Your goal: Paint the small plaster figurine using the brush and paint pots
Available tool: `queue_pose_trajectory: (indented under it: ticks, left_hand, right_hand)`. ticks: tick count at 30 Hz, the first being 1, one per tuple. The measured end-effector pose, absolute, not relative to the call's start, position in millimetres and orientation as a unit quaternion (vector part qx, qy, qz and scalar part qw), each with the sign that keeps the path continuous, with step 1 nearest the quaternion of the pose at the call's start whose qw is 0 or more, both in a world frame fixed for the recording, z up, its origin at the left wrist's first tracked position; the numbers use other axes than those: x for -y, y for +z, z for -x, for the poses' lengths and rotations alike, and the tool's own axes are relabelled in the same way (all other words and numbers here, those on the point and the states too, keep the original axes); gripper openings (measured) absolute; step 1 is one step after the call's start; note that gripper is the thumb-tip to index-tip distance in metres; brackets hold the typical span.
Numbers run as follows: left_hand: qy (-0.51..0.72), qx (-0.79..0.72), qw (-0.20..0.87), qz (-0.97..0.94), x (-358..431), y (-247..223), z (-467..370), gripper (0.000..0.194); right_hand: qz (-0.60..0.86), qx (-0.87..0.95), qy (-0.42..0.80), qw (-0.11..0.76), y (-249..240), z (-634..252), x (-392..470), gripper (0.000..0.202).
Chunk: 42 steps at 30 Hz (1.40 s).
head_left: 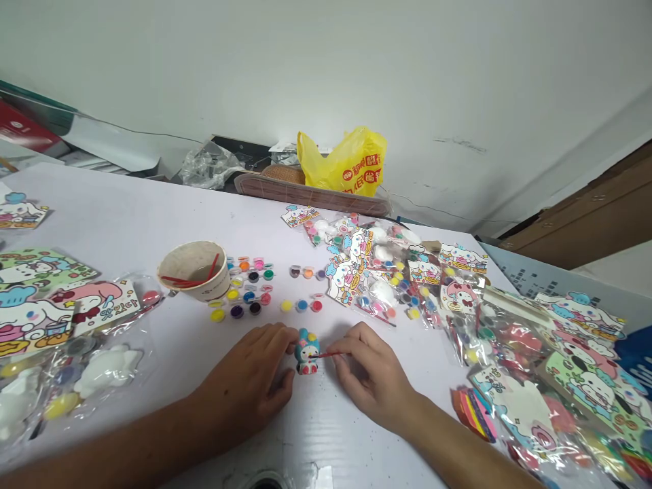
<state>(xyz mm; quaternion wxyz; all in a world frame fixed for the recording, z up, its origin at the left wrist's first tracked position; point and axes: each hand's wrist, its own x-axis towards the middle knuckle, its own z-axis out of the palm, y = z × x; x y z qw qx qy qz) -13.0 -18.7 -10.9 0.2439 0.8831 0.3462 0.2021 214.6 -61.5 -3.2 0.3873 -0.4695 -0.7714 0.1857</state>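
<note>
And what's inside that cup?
The cup holds two red sticks leaning on its rim and what looks like murky grey liquid. The sticks' lower ends and the cup's bottom are covered, so I can't tell what else is down there.

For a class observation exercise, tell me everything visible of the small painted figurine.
The figurine stands upright on the white table, looking hard and solid. Its top is blue with a yellow patch, its face white, its lower body marked with red. The left hand seems to touch its side; a red brush in the right hand points at its face, contact unclear. Finer details are too small to tell.
</note>
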Motion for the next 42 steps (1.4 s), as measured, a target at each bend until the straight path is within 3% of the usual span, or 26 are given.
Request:
queue_pose_trajectory:
  ticks: [24, 29, 42]
  left_hand:
    - [0.218, -0.341, 0.232, -0.884, 18.5, -11.5, 12.9, 0.028]
    - [0.22, -0.341, 0.234, -0.883, 18.6, -12.0, 12.9, 0.03]
    - [0.208, -0.361, 0.266, -0.869, 21.4, -2.4, 14.0, 0.016]
  right_hand:
    - [0.474, 0.774, 0.185, 0.376, -2.2, -214.0, 62.0, 0.02]
    - [0.468, 0.759, 0.199, 0.407, -4.0, -216.5, 61.7, 0.021]
    - [0.499, 0.709, 0.229, 0.442, -3.9, -219.6, 57.2, 0.017]
